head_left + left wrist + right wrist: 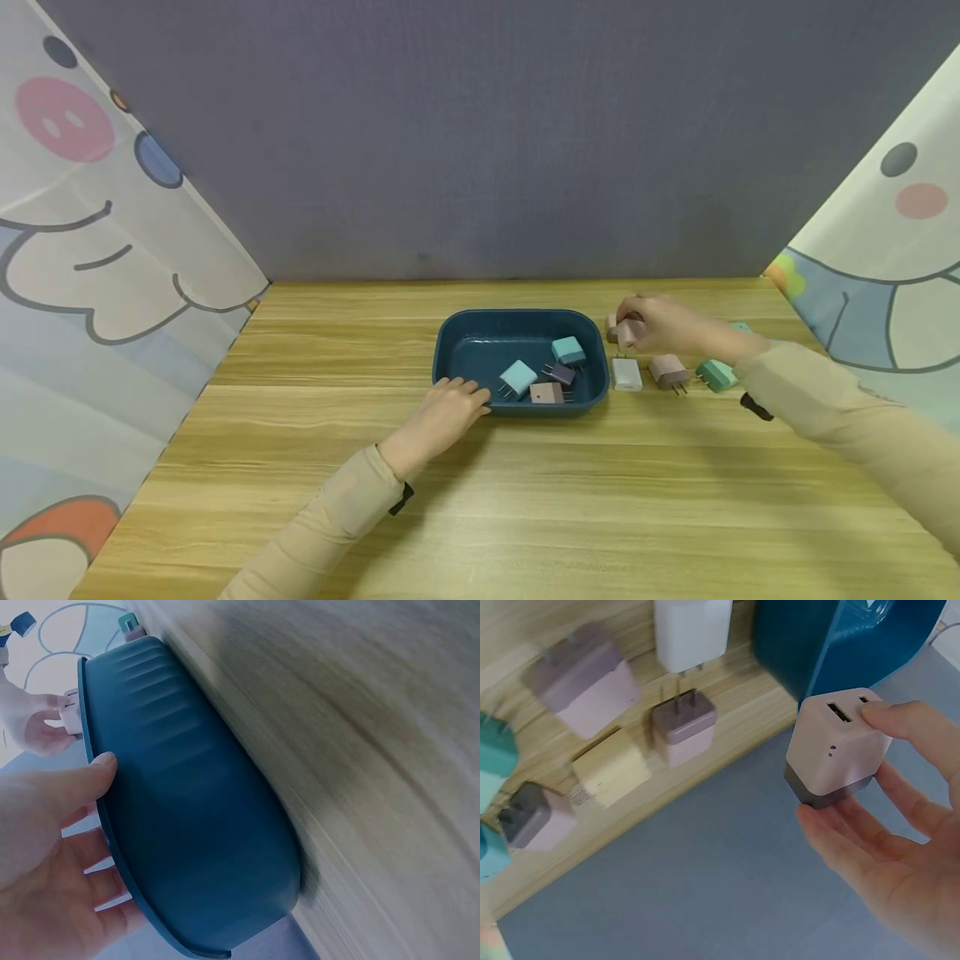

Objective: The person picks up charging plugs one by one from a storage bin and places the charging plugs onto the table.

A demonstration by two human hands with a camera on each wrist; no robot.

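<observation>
A dark blue plastic bin [517, 316] stands on the wooden table. My left hand [442, 417] grips its near rim, the thumb [105, 769] against the outer wall and the other fingers over the rim. Between thumb and fingers, my right hand [663, 323] pinches a pale pink charger plug [836, 742] with a grey base, lifted just right of the bin. Two light blue chargers [517, 377], a purple charger [560, 373] and a pinkish charger [547, 392] lie inside the bin.
Right of the bin on the table are a white charger [626, 374], a pink charger [667, 371] and a green charger [717, 375]. The right wrist view also has a yellow charger [611, 766] among several others. A grey panel [480, 150] rises behind the table.
</observation>
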